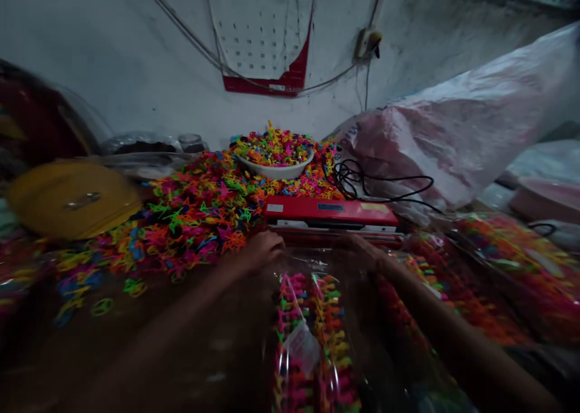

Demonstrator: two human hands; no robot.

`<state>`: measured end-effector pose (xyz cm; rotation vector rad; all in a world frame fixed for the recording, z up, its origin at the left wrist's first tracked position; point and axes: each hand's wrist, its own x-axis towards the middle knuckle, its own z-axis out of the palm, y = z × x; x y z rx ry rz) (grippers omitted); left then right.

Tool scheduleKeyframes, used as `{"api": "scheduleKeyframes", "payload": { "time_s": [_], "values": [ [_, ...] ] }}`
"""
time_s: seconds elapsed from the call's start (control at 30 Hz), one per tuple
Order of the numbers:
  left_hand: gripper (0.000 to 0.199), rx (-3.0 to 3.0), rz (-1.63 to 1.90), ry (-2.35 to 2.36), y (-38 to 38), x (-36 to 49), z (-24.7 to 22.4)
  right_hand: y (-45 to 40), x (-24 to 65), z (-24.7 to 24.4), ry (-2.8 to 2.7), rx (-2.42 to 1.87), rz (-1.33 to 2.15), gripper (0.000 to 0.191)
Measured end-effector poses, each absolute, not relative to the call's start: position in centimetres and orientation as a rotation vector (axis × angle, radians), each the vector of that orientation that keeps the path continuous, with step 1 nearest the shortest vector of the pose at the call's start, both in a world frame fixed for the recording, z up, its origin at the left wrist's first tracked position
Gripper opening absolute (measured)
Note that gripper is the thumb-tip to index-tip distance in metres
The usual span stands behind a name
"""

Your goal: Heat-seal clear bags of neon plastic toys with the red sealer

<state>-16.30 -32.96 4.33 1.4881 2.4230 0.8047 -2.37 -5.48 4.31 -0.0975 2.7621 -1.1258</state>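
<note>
In front of me lies a clear plastic bag (312, 334) packed with two rows of small bright plastic pieces and a whitish tag. Its top edge reaches a red bag sealer (330, 214). At the bag's upper left corner is my left hand (265, 248), its fingers closed on the film close to the sealer's front. My right hand (362, 251), dim and blurred, grips the film at the opposite corner with its fingers curled. The bag's mouth is stretched between both hands at the sealer's front edge.
Loose colourful plastic pieces (194, 208) cover the table's back left, around a heaped white bowl (276, 170). A yellow lid-like disc (75, 198) is at left. Filled bags (521, 262) lie at right, below a large plastic sack (430, 135). A black cord (385, 180) trails behind the sealer.
</note>
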Motion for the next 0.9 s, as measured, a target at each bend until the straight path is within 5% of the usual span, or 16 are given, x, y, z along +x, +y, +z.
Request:
{"api": "scheduleKeyframes", "payload": {
  "time_s": [0.13,0.23,0.4,0.5,0.67,0.9],
  "values": [
    [0.024,0.851,1.567,2.663,-33.6,-14.7,1.8,-6.6,1.6,4.9,3.334,0.007,-0.922,0.036],
    [0.034,0.219,1.912,2.569,-35.7,-14.7,-0.2,-6.9,2.2,6.7,3.608,0.149,-0.44,0.034],
    [0.048,0.157,1.749,2.449,-36.6,-16.4,-1.0,-6.6,-3.9,9.2,3.407,0.031,0.139,0.018],
    [0.06,0.036,1.736,2.107,-35.8,-15.4,-0.3,-6.7,-7.2,7.4,3.369,-0.216,0.117,0.035],
    [0.063,0.125,1.692,1.991,-34.4,-12.9,-1.0,-6.5,-8.9,3.2,3.363,-0.375,0.097,0.018],
    [0.043,0.017,1.94,1.9,-33.3,-13.0,-2.8,-8.1,-10.5,3.7,3.381,-0.493,0.014,0.011]
  ]
}}
